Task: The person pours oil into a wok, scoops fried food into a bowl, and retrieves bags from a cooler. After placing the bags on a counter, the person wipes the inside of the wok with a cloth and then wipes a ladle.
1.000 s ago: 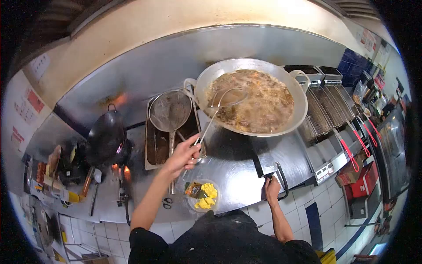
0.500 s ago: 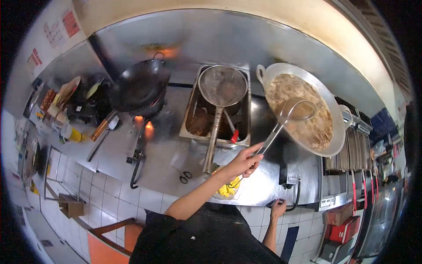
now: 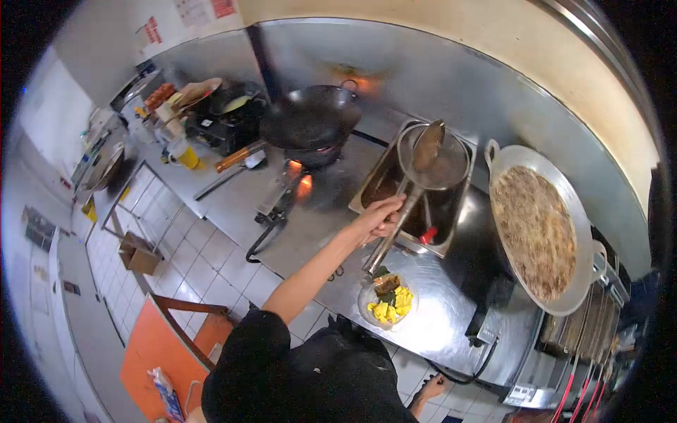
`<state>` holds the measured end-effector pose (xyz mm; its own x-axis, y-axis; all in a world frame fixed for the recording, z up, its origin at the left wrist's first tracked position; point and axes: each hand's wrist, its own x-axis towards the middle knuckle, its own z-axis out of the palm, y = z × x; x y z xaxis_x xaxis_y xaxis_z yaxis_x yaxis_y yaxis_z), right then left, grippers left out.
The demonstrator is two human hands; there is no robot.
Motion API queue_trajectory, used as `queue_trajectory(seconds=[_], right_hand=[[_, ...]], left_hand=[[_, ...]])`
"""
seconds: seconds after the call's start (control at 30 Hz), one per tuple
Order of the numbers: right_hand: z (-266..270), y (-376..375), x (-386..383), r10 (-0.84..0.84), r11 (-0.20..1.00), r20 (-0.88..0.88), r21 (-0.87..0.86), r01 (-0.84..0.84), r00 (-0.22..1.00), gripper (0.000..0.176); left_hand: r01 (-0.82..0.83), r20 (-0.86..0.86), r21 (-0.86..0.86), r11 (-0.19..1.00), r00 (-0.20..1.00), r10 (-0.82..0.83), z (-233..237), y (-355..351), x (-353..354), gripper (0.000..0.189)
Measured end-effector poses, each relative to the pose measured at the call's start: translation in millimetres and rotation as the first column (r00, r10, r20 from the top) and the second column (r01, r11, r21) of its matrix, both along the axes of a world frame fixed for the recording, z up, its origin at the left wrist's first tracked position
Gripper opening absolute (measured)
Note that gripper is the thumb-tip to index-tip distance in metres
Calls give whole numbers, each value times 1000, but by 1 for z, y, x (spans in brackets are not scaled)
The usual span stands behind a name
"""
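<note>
Skimmer (image 3: 428, 144) is held in your left hand (image 3: 381, 217), fingers wrapped round its handle, bowl above the strainer (image 3: 451, 168). Your right hand (image 3: 431, 386) hangs below the near edge of the surface (image 3: 430, 321); I cannot tell its grip.

Wall notices (image 3: 189, 10), print too small to read

The back wall (image 3: 451, 70) is clad in sheet steel, with a cream hood (image 3: 437, 17) set above it. Paper notices (image 3: 211, 8) are pinned at the upper left. The steel surface (image 3: 233, 201) is fronted by white tiles (image 3: 211, 261), and an orange chair (image 3: 159, 342) is set on the grey floor (image 3: 77, 317).
</note>
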<state>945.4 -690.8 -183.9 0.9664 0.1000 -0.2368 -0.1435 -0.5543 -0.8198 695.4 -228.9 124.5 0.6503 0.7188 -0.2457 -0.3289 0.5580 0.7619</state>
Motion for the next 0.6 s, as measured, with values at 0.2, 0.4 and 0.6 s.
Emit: queue_trajectory(seconds=[0.2, 0.4, 0.6], right_hand=[[19, 19, -25, 55, 996, 108, -69, -48, 993, 23], [-14, 29, -64, 157, 938, -560, -175, -301, 814, 33], [7, 112, -170, 747, 192, -625, -126, -973, 228, 37]], left_hand=[[66, 3, -163, 984, 998, -67, -85, 63, 43, 19], [-58, -118, 92, 994, 991, 69, -76, 51, 12, 26], [-26, -164, 325, 945, 983, 84, -76, -29, -171, 36]])
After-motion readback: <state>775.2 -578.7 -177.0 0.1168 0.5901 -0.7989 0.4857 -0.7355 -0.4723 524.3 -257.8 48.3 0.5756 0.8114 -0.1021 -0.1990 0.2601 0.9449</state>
